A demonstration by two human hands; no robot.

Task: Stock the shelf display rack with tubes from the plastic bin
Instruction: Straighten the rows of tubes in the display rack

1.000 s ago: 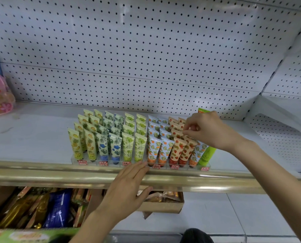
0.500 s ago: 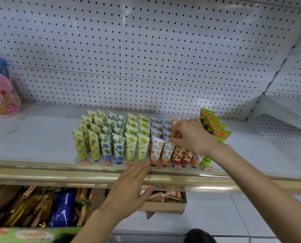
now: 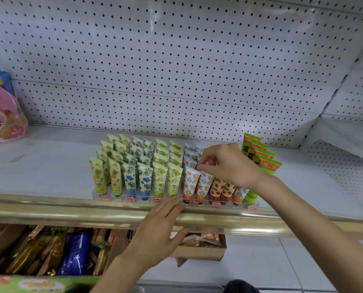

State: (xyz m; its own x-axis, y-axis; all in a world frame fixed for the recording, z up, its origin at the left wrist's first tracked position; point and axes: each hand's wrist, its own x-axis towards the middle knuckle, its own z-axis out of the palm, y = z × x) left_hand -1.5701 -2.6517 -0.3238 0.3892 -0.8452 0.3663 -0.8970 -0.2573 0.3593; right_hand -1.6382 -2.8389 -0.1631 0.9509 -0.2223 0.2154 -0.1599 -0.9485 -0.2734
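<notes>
Now the right hand (image 3: 229,166) has slid leftward along the display rack (image 3: 138,198). A second ago it sat over the far-right columns, and half a second ago over the strawberry tubes (image 3: 216,188). That move has uncovered the green-and-orange tubes (image 3: 261,153), which stand in a neat file just beyond its knuckles. That end looks filled, so I'd judge this as tidying rather than adding stock.

Its fingers are curled, and thumb and forefinger pinch the crimped top of an orange-print tube (image 3: 205,185) directly beneath them. Which row that tube stands in, I can't tell.

The left hand (image 3: 157,233) hasn't budged. Its fingers are straight and flat, tips resting on the rack's front lip, steadying it on the shelf (image 3: 49,166). I can't pick out the plastic bin.
</notes>
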